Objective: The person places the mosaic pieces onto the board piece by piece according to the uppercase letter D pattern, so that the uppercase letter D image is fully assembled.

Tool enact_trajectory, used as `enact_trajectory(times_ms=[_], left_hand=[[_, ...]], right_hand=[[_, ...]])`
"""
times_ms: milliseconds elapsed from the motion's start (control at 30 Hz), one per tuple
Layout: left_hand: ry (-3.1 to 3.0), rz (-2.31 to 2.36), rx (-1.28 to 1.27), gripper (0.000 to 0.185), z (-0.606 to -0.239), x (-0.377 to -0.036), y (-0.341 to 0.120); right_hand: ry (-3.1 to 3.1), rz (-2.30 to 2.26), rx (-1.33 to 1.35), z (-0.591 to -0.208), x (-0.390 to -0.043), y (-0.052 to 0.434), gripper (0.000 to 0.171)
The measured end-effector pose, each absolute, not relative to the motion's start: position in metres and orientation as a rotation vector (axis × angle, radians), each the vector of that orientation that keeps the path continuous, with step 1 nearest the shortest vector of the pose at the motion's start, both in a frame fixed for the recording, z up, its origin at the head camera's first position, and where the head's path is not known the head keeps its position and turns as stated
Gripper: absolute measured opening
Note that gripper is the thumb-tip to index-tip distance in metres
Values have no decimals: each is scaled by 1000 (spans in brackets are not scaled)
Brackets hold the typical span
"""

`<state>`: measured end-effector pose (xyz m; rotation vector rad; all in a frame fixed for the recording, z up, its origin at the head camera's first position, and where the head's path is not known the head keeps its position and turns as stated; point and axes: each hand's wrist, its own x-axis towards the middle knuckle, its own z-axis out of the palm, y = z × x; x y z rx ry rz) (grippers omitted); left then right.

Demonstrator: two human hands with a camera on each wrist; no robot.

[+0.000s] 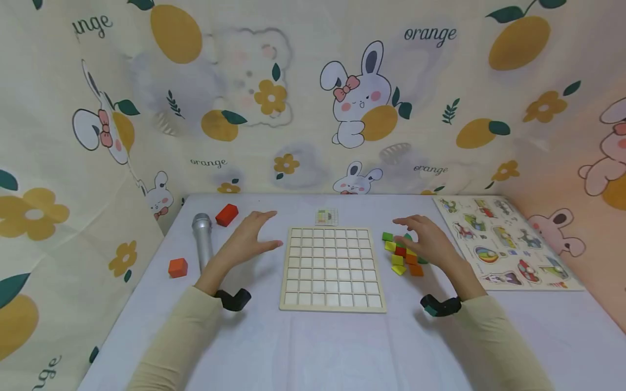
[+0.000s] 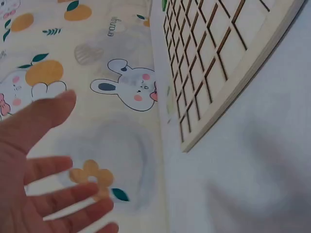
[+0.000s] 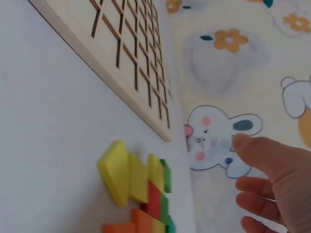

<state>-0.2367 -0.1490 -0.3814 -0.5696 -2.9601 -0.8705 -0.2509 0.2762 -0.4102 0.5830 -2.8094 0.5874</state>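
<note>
silver microphone [image 1: 202, 239], left | red block [image 1: 227, 215], near its head | picture board [image 1: 506, 264], far right | fruit-print cloth [image 1: 305, 98], behind

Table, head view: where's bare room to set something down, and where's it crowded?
Bare: the table in front of the grid board, between the sleeves; also its cells. Crowded: right of the grid board, small blocks by the right hand, then the puzzle board; less so left: microphone, two reddish blocks.

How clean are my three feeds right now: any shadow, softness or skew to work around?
Head: fairly even light, soft shadows beside both sleeves, lines of the grid board readable, the small card behind it too fine to read; left wrist: dimmer, soft-edged shadow at lower right on the white table surface; right wrist: coloured blocks slightly soft, scene steeply tilted.
</note>
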Motion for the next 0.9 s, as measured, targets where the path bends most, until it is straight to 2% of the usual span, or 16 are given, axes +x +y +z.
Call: enact_trajectory(times_ms=[400,900], left_hand=[[-3001,-1174,-716,75,-430,-246,-145],[-3042,-1095,-698,79,-451,-246,-145]], right_hand=[[-2912,715,462,-441,-267,272,37],[-2946,688,442,-458,-284,272,33]])
